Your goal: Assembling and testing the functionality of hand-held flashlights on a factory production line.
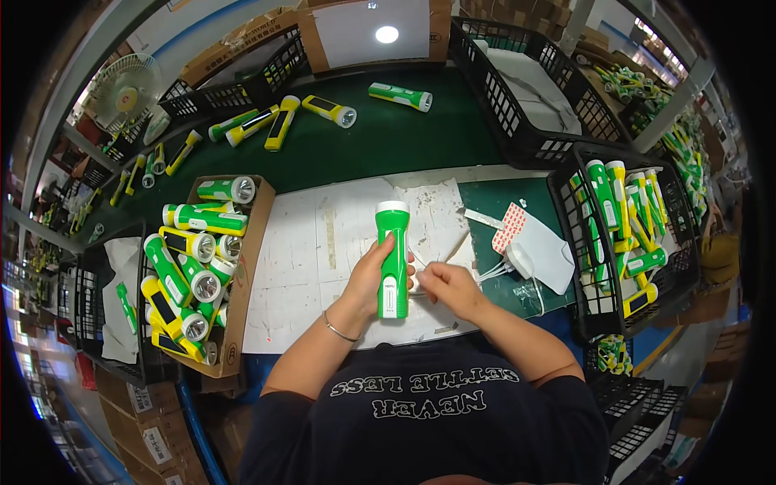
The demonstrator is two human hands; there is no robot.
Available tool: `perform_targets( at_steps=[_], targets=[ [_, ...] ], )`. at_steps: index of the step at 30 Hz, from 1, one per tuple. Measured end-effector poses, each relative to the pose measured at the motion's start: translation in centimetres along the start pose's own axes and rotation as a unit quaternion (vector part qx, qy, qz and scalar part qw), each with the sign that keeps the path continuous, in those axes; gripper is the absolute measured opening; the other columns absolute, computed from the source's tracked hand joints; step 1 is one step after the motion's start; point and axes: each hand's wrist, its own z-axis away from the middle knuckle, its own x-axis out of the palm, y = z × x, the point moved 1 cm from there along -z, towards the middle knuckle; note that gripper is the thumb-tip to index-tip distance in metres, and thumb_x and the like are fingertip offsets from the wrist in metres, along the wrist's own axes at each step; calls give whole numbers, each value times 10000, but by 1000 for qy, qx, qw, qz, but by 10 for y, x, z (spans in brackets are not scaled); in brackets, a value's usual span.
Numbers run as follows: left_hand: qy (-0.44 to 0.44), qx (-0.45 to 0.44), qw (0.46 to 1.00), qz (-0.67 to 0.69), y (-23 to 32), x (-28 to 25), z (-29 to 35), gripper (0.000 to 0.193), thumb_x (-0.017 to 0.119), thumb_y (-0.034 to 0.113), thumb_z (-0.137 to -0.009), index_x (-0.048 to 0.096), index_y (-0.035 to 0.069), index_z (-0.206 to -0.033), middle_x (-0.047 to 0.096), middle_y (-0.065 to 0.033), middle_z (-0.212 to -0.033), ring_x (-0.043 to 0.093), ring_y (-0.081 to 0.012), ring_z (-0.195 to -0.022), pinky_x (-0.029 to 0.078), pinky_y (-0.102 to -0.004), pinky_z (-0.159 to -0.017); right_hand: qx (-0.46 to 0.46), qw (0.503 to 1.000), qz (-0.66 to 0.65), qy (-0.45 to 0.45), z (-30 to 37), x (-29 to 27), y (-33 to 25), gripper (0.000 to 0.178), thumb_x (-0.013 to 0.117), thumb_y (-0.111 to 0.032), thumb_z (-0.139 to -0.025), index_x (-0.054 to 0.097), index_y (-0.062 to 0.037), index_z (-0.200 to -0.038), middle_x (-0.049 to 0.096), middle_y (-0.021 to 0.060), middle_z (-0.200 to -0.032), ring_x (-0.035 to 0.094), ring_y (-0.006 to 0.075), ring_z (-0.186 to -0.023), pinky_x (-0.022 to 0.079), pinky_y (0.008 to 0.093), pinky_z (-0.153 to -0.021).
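Observation:
My left hand [369,279] is wrapped round a green and white flashlight [394,271]. Its white head points away from me, and a long white switch panel faces up. Just right of its handle, my right hand [451,291] is closed, with thumb and fingertips pressed together. Whatever those fingers pinch, if anything, is too hidden to make out. Under both hands lies a worn white sheet [295,242] on the green table. A bright round spot of light [386,35] falls on a white panel [347,48] at the back.
A cardboard box [257,242] of flashlights stands left; a black crate [584,323] of them stands right. Several flashlights lie along the table's far side, one green flashlight [400,96] among them. A white round device [520,260] with cords lies right, near another black crate [517,133].

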Motion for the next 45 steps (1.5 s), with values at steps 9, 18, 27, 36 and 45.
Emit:
perform_targets(
  at_steps=[9,18,27,36,45],
  targets=[
    [3,23,1000,16,-4,10,-4,280,462,317,-942,417,89,-1098,554,-112,-869,569,-204,-668,523,-330,-558,36,999,13,-29,18,29,-11,382,679,-372,-812,638,5,-770,499,-28,-568,413,51,-526,370,232,-501],
    [-152,86,984,43,-1,15,-7,549,355,522,-939,338,122,-1315,541,-94,-1128,521,-258,-1043,462,-457,-865,-165,952,231,117,31,-18,-32,315,693,-352,-745,588,-56,-720,453,23,-540,445,94,-494,374,276,-479],
    [-108,73,991,16,14,10,4,608,354,564,-911,294,212,-1404,513,-79,-1162,485,-252,-1095,422,-488,-888,73,742,441,499,114,-297,-65,584,552,-589,-751,653,-15,-775,600,167,-671,588,309,-638,443,399,-608],
    [-102,60,993,26,20,4,-5,540,357,473,-935,344,169,-1381,536,-93,-1140,529,-250,-1041,452,-410,-849,150,642,604,448,88,-268,-107,586,561,-612,-740,655,-57,-905,662,128,-849,632,304,-815,497,411,-687],
    [-90,63,992,65,27,-17,-15,501,373,440,-942,373,157,-1355,544,-125,-1173,546,-278,-1034,456,-423,-838,-60,781,553,283,-171,-187,-102,380,651,-381,-744,597,-116,-1009,615,89,-997,588,285,-972,483,400,-785]
  ],
)
